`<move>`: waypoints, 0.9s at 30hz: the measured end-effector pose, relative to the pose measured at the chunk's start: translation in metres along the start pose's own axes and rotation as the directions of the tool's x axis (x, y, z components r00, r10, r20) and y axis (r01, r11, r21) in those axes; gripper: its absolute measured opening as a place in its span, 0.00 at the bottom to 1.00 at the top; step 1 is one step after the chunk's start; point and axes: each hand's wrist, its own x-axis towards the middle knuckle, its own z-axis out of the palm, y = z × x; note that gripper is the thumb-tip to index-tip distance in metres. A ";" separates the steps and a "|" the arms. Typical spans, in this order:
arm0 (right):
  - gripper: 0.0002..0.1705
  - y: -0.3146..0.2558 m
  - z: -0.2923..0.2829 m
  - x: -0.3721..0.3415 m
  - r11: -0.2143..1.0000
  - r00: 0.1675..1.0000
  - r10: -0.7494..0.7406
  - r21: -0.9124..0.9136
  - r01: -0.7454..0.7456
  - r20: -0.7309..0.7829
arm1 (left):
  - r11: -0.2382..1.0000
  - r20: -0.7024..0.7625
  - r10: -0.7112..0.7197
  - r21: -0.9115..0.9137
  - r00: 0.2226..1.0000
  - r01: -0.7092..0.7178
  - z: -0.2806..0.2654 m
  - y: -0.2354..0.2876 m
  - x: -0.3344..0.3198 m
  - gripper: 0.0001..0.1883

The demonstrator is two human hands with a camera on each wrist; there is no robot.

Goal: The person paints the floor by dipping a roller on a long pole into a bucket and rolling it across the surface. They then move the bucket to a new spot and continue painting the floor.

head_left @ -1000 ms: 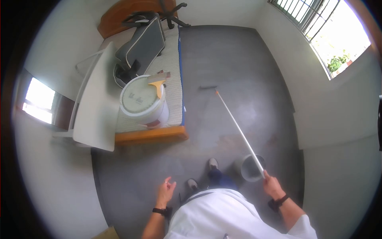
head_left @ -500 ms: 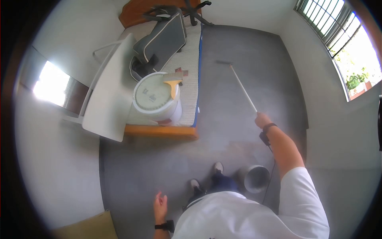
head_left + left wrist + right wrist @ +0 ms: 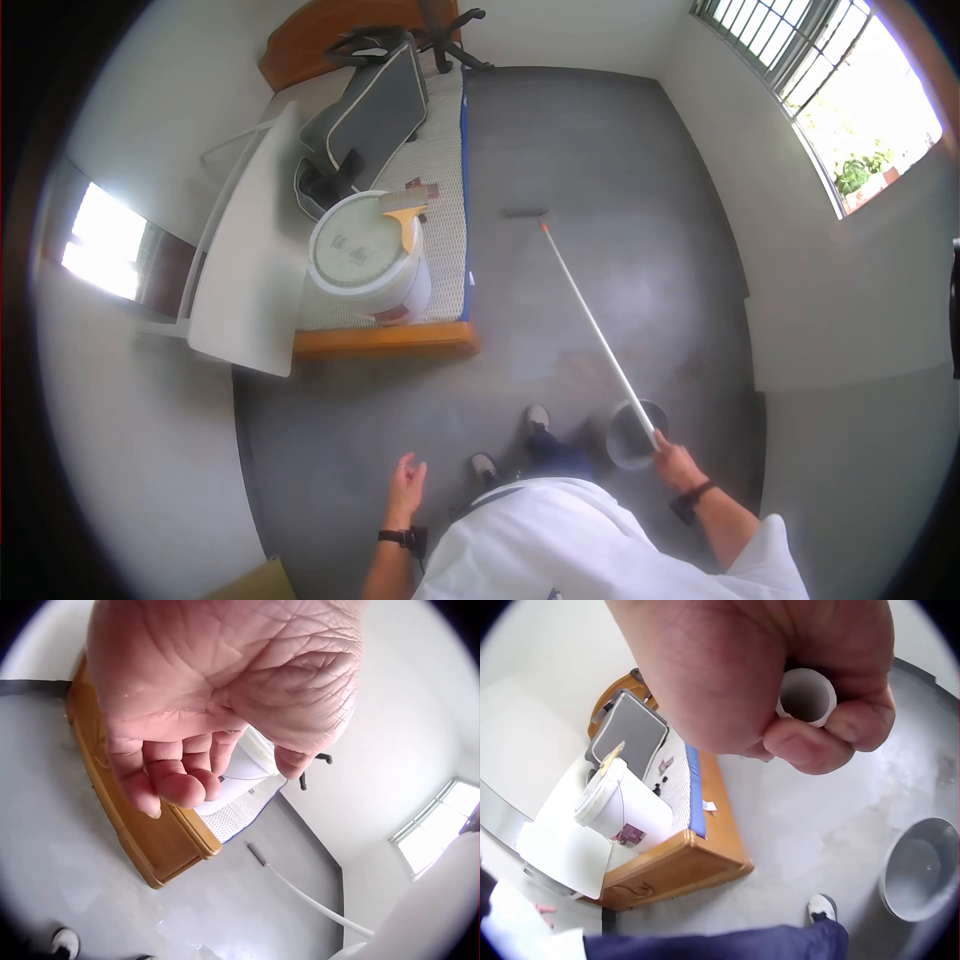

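Observation:
My right hand [image 3: 677, 468] grips a long white pole near its end, the fingers curled round it. In the right wrist view the pole's hollow end [image 3: 808, 697] shows inside the right hand's curled fingers. At the far end of the pole, past an orange collar, a grey paint roller [image 3: 525, 212] lies on the grey floor beside the bed. My left hand [image 3: 405, 490] hangs in front of the body at the left, holding nothing. The left wrist view shows its fingers [image 3: 180, 784] loosely bent.
A bucket [image 3: 922, 870] stands on the floor below the pole. To the left is a bed with a wooden frame [image 3: 390, 340], bearing a lidded white tub [image 3: 365, 290] with a yellow-handled scraper [image 3: 408, 230], an upturned chair [image 3: 375, 115] and a white tabletop [image 3: 245, 270].
The right arm reached forward, sending the roller farther up the floor, then drew back toward the body with the pole. The left hand stayed low at the left, still holding nothing.

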 end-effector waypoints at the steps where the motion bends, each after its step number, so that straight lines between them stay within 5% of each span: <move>1: 0.33 0.014 0.003 -0.030 0.998 0.999 0.044 0.046 -0.045 0.025 | 1.000 0.011 0.004 0.002 1.000 -0.004 -0.002 0.000 0.008 0.27; 5: 0.31 0.070 0.012 -0.103 0.982 0.992 0.122 0.146 -0.120 -0.009 | 0.998 0.063 0.032 0.043 0.997 -0.035 -0.006 0.003 0.033 0.27; 10: 0.30 0.031 -0.033 -0.093 0.998 0.993 0.069 0.015 -0.068 -0.093 | 0.999 0.051 0.000 0.042 0.999 -0.002 -0.006 0.000 0.034 0.27; 16: 0.30 -0.069 -0.084 0.063 0.992 0.991 -0.017 -0.129 0.000 -0.130 | 0.994 0.010 -0.078 0.081 0.997 0.077 0.001 -0.015 0.005 0.26; 20: 0.25 -0.147 -0.101 0.204 0.971 0.980 -0.102 -0.231 0.061 -0.173 | 0.972 -0.060 -0.209 -0.121 0.976 0.201 -0.001 -0.018 -0.024 0.26; 27: 0.16 -0.242 -0.125 0.329 0.993 0.975 -0.080 -0.100 0.060 -0.207 | 0.933 -0.160 -0.284 -0.274 0.945 0.234 0.006 -0.043 -0.068 0.25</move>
